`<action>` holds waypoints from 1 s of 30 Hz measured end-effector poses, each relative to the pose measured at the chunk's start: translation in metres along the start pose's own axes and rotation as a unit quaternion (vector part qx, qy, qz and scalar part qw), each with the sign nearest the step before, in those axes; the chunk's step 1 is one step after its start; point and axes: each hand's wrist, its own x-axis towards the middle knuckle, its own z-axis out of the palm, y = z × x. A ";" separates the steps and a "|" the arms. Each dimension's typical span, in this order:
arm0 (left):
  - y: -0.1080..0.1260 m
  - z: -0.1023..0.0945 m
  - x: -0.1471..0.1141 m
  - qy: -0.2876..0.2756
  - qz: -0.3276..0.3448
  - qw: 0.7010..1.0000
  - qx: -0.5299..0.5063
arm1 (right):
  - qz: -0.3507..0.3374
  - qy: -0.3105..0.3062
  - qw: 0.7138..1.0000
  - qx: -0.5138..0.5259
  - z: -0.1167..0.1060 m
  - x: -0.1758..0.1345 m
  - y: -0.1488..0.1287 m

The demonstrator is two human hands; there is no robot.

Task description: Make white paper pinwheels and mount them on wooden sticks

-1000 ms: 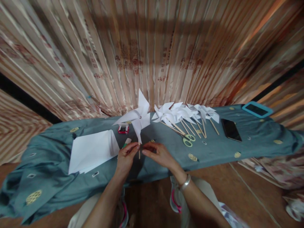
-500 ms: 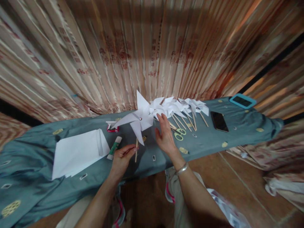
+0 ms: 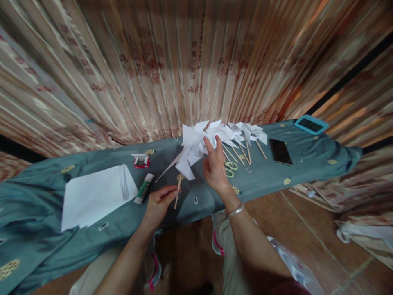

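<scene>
Between thumb and fingers, my left hand (image 3: pixel 161 203) grips the wooden stick of a white paper pinwheel (image 3: pixel 186 162). Its blades stand upright above the cloth and overlap the pile behind, so their edges are hard to separate. My right hand (image 3: pixel 215 166) is open, fingers spread, just right of the blades; whether a fingertip touches paper I cannot tell. Behind it several finished pinwheels (image 3: pixel 247 130) lie in a row, sticks toward me. Green-handled scissors (image 3: pixel 231 169) rest beside my right wrist, their blades hidden.
On the patterned green cloth (image 3: pixel 264 182) lie a stack of white paper (image 3: pixel 92 196), a glue stick (image 3: pixel 143 188) and a small red box of pins (image 3: pixel 141 161). Farther right are a black phone (image 3: pixel 280 151) and a blue-framed device (image 3: pixel 311 124). A curtain (image 3: pixel 172 73) hangs behind.
The held pinwheel's blades have turned, and its front no longer faces me. My right hand has risen slightly with fingers more spread. The view has shifted a little.
</scene>
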 end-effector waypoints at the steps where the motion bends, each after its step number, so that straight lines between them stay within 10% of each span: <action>1: 0.000 0.000 0.000 0.001 -0.002 1.000 -0.001 | 0.002 0.009 1.000 -0.001 0.000 0.000 0.000; 18: 0.002 -0.004 0.011 0.050 0.000 0.997 -0.053 | 0.068 0.045 0.992 0.092 0.004 -0.011 -0.010; 30: -0.004 -0.002 0.021 0.112 0.028 0.991 -0.061 | 0.119 -0.085 0.965 0.217 0.001 -0.023 -0.051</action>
